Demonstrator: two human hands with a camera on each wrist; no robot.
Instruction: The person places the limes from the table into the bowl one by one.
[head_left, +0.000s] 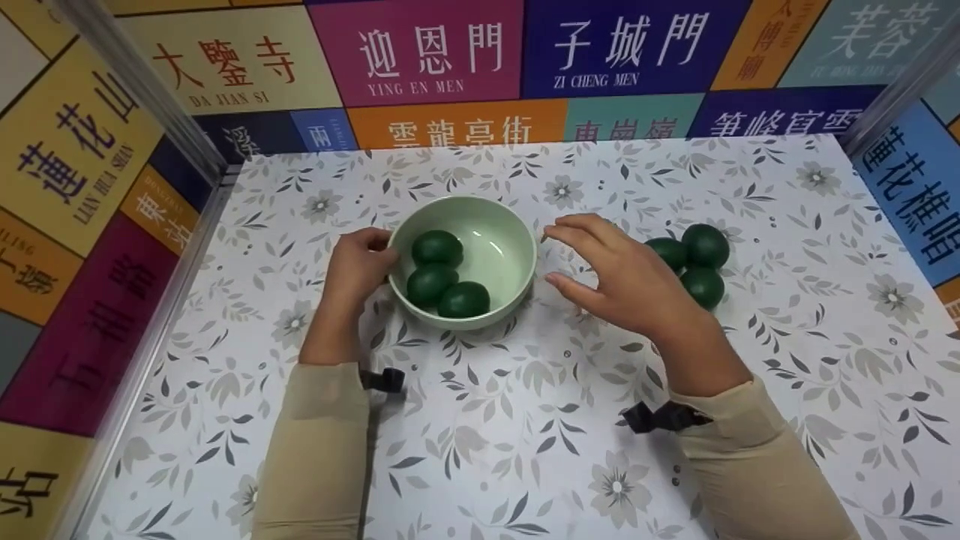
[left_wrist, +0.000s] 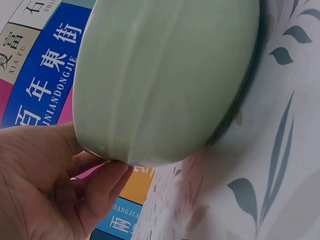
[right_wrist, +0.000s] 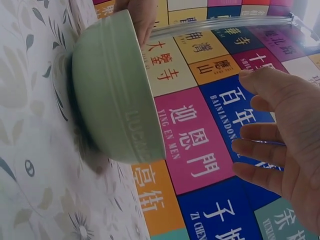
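A pale green bowl (head_left: 501, 244) stands on the table with three dark green, egg-shaped things (head_left: 463, 300) gathered at its left and near side. My left hand (head_left: 356, 264) pinches the bowl's left rim between thumb and fingers; the left wrist view shows the fingers (left_wrist: 102, 187) against its wall. Just off the right side of the bowl, my right hand (head_left: 628, 279) hovers with fingers spread and nothing in its grasp. In the right wrist view that hand (right_wrist: 295, 135) is apart from the bowl (right_wrist: 107, 95). Three more egg-shaped things (head_left: 706, 246) lie beyond the right hand, one partly hidden by it.
A floral-patterned cover lies over the table (head_left: 525, 420). Upright panels (head_left: 431, 56) with coloured blocks and Chinese lettering border the back and both sides. Black straps (head_left: 660, 416) circle both wrists over beige sleeves.
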